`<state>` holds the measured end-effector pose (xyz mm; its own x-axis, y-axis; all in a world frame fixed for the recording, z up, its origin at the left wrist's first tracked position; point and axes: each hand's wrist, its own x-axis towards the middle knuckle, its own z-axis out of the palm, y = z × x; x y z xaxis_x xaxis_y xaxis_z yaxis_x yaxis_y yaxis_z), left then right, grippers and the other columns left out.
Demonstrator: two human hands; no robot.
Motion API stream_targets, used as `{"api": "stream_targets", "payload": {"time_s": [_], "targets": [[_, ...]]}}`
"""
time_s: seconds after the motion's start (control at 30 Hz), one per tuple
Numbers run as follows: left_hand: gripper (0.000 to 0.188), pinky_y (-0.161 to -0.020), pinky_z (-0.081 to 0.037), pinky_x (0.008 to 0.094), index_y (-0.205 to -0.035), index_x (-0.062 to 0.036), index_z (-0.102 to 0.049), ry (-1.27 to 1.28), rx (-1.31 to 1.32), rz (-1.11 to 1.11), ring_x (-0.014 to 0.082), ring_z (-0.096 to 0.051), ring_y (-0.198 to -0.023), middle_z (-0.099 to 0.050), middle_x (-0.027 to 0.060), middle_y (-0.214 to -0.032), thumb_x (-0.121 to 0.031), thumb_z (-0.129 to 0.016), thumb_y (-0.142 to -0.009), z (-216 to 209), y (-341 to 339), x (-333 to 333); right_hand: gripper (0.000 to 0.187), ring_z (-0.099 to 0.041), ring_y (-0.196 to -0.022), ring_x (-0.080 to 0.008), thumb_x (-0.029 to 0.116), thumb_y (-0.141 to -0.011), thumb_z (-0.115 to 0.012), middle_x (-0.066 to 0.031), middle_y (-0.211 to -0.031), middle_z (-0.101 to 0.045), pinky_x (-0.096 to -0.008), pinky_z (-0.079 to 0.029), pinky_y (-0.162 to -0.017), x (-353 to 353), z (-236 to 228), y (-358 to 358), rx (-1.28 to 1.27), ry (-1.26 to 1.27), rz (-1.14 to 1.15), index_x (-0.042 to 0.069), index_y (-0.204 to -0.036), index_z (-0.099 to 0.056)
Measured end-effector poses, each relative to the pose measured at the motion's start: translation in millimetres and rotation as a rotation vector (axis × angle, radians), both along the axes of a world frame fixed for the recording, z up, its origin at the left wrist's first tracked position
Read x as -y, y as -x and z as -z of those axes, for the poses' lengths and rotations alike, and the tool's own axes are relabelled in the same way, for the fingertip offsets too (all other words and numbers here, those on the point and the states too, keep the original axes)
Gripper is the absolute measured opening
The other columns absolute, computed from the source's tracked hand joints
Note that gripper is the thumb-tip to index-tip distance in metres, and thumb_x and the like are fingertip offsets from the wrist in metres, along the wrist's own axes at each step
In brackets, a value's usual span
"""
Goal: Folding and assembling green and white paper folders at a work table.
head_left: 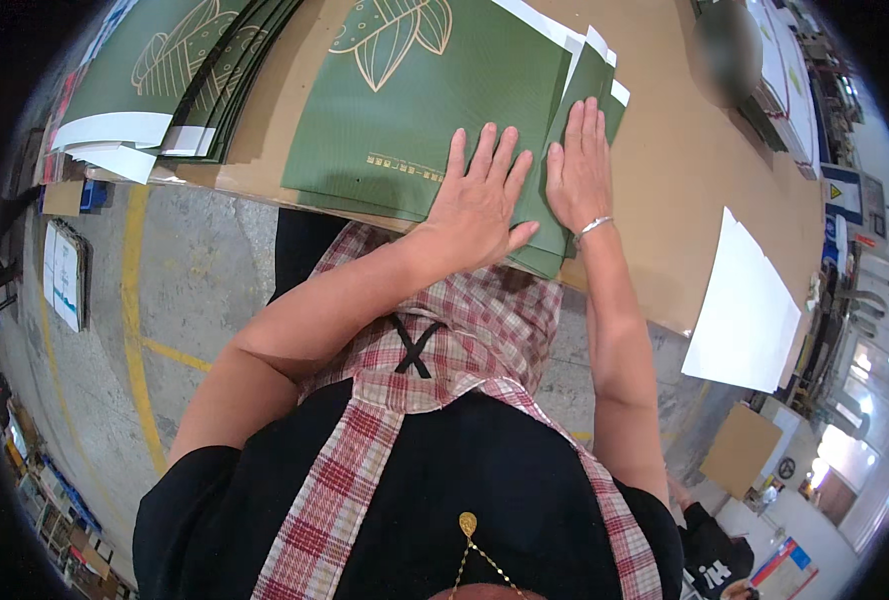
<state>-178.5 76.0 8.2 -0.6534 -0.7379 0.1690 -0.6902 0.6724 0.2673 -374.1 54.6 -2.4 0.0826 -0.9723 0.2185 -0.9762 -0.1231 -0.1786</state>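
Observation:
A large green printed card sheet point(365, 130) with a gold leaf pattern lies on the brown tabletop in front of me. My left hand point(480, 200) rests flat on its right part, fingers spread. Along the sheet's right side a narrow green flap point(590, 85) with white edges is folded up or over. My right hand point(582, 170), a silver bangle at its wrist, lies flat on this flap, fingers stretched out and close together. Neither hand grips anything. More green layers show beneath the sheet at its lower edge.
Stacked green folders point(215, 90) stand at the table's left end. White paper sheets point(745, 310) hang over the right edge of the brown tabletop point(685, 200). Another stack point(790, 90) lies at the far right. Bundled sheets point(65, 275) sit on the floor at left. A person point(715, 550) is at lower right.

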Motion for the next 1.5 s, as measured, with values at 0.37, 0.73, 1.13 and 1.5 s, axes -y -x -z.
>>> {"api": "stream_targets", "payload": {"time_s": [0.37, 0.73, 1.13, 1.5], "targets": [[0.085, -0.117, -0.010, 0.0656, -0.151, -0.0017, -0.037, -0.030, 0.011, -0.035, 0.0500, -0.017, -0.146, -0.024, 0.0278, -0.158, -0.062, -0.050, -0.092, -4, 0, -4, 0.066, -0.015, -0.151, -0.0375, 0.020, -0.098, -0.040, -0.0215, -0.164, -0.015, -0.0463, -0.018, -0.123, 36, 5, 14, -0.012, -0.001, 0.021, -0.004, -0.155, -0.018], [0.086, -0.117, -0.010, 0.0662, -0.151, -0.0027, -0.037, -0.049, 0.024, -0.051, 0.0497, -0.017, -0.146, -0.023, 0.0272, -0.159, -0.063, -0.050, -0.091, -6, 1, -5, 0.065, -0.016, -0.152, -0.0345, 0.022, -0.098, -0.037, -0.0206, -0.164, -0.016, -0.0453, -0.016, -0.123, 38, -2, 8, -0.029, -0.088, 0.080, -0.004, -0.155, -0.021], [0.084, -0.116, -0.011, 0.0669, -0.151, -0.0022, -0.038, -0.067, 0.000, -0.008, 0.0479, -0.019, -0.147, -0.023, 0.0273, -0.159, -0.061, -0.051, -0.092, -9, -3, -3, 0.064, -0.017, -0.151, -0.0363, 0.022, -0.097, -0.037, -0.0223, -0.163, -0.019, -0.0453, -0.017, -0.123, 87, 8, 29, -0.033, -0.073, 0.072, -0.006, -0.153, -0.023], [0.084, -0.115, -0.014, 0.0680, -0.148, -0.0006, -0.041, -0.064, -0.003, 0.010, 0.0508, -0.022, -0.144, -0.024, 0.0296, -0.158, -0.060, -0.053, -0.090, -10, -5, -6, 0.064, -0.017, -0.151, -0.0359, 0.026, -0.098, -0.034, -0.0221, -0.162, -0.022, -0.0458, -0.016, -0.123, 106, 5, 19, -0.112, -0.143, 0.151, -0.006, -0.153, -0.024]]}}
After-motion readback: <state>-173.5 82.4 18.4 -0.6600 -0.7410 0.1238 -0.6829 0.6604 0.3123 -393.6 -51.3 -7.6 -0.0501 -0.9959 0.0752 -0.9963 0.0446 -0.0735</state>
